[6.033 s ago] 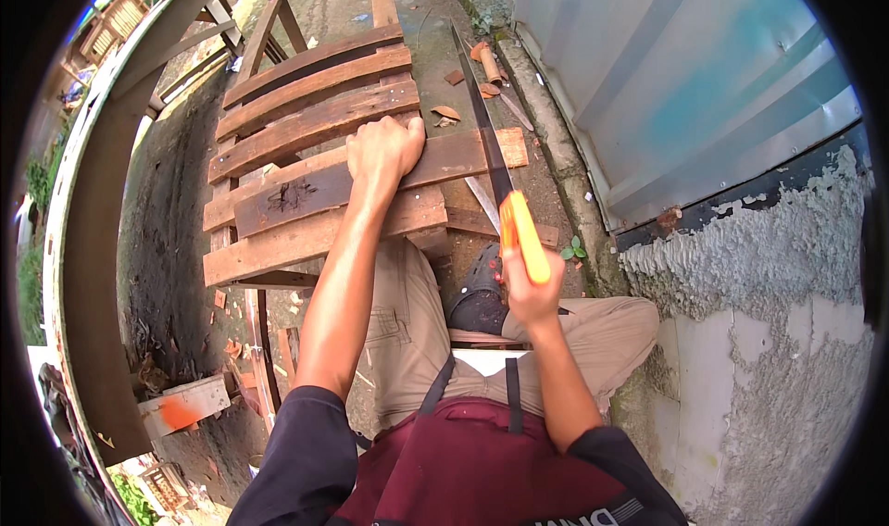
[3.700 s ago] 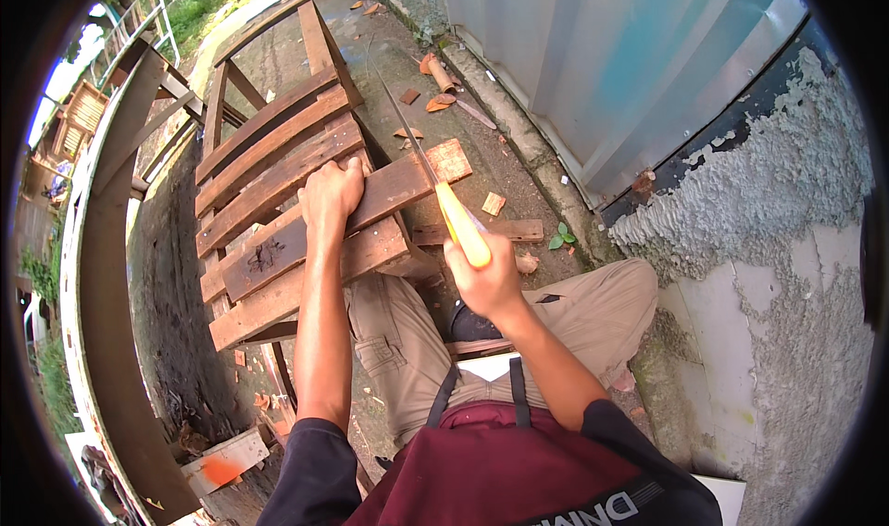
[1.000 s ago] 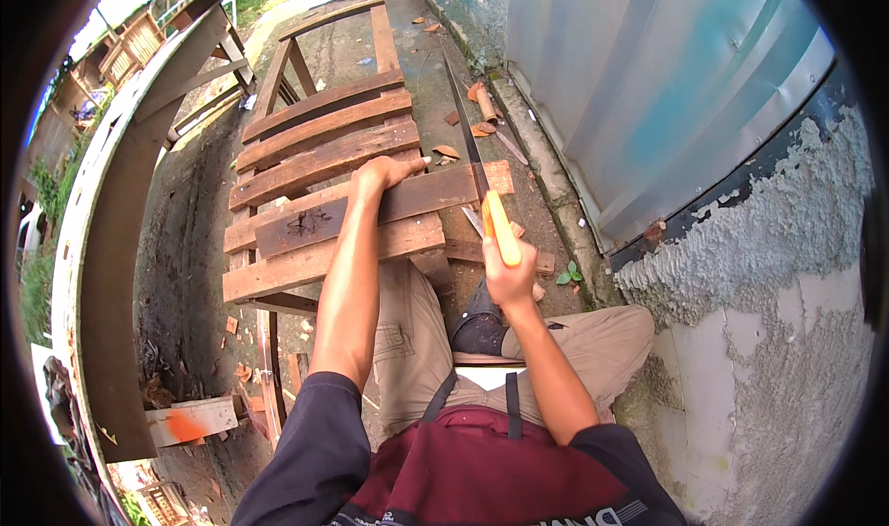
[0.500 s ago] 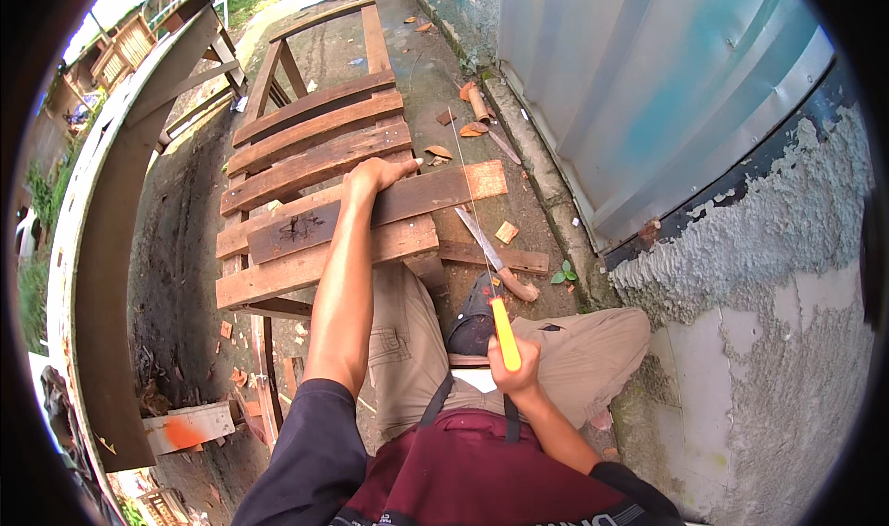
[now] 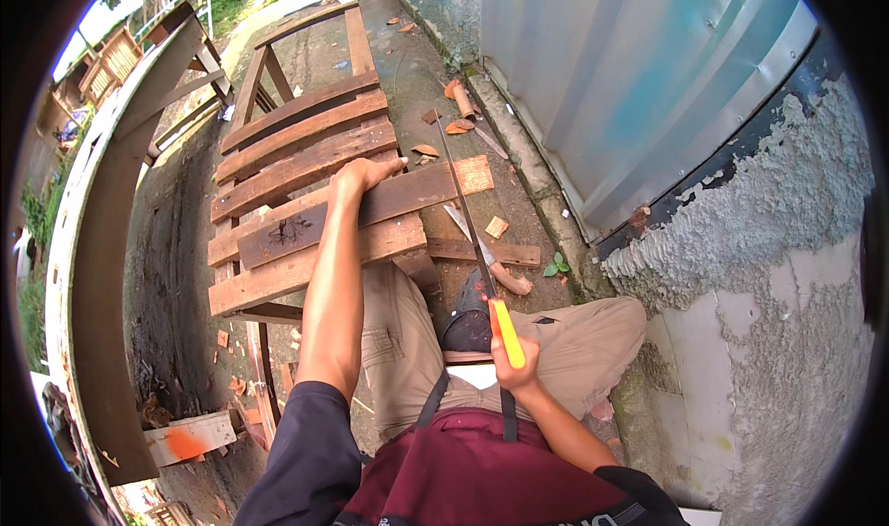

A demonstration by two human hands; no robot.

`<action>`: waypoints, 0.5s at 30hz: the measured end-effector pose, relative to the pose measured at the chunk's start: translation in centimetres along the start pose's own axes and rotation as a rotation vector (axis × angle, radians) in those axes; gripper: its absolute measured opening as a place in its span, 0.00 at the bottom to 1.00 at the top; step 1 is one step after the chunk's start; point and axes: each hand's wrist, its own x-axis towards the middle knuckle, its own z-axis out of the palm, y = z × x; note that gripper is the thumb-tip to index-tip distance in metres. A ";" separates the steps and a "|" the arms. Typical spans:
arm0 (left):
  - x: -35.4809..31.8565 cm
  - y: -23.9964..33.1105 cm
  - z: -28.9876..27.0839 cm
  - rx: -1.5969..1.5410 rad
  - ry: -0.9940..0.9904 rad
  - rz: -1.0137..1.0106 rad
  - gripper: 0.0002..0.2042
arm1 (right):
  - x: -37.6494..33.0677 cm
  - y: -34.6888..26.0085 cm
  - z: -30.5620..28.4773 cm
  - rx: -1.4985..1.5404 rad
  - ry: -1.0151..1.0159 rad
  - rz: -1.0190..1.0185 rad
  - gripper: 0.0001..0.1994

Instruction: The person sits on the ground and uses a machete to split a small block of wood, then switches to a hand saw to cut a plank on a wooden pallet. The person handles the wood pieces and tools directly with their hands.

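Observation:
My right hand (image 5: 519, 364) is closed around the yellow handle of a handsaw (image 5: 476, 239). Its long thin blade points away from me and crosses a dark brown wooden board (image 5: 407, 195) near the board's paler right end. I cannot tell how deep the teeth sit. With my left hand (image 5: 363, 176) I hold that board down, thumb stretched to the right along its far edge; the other fingers are partly hidden. The board lies slantwise across a low slatted wooden frame (image 5: 306, 151), its right end sticking out past the slats.
A knife with a wooden handle (image 5: 509, 281) lies on the ground beside my shoe (image 5: 470, 318). Near it are a loose plank (image 5: 519, 252), a wood offcut (image 5: 497, 227) and broken orange pieces (image 5: 460, 126). A corrugated metal sheet (image 5: 639, 72) and rough wall (image 5: 769, 211) stand at right.
The saw blade has turned from edge-on to showing more of its side, and the yellow handle has tilted slightly. The whole view has shifted a little; my left hand stays on the board.

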 end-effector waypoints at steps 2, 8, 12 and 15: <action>-1.4 2.1 -0.9 -0.001 -0.012 0.018 0.46 | 9.0 -0.1 3.0 0.065 0.110 -0.086 0.13; -2.0 1.8 -1.0 -0.021 -0.090 0.013 0.46 | 11.0 -0.3 4.5 0.071 0.054 0.001 0.10; -0.7 0.6 -0.2 -0.054 -0.125 -0.018 0.42 | -3.3 1.7 -1.3 0.000 -0.062 -0.070 0.04; 0.9 -0.1 0.3 0.011 -0.002 -0.060 0.41 | -2.2 -0.5 -1.5 0.023 -0.020 -0.028 0.04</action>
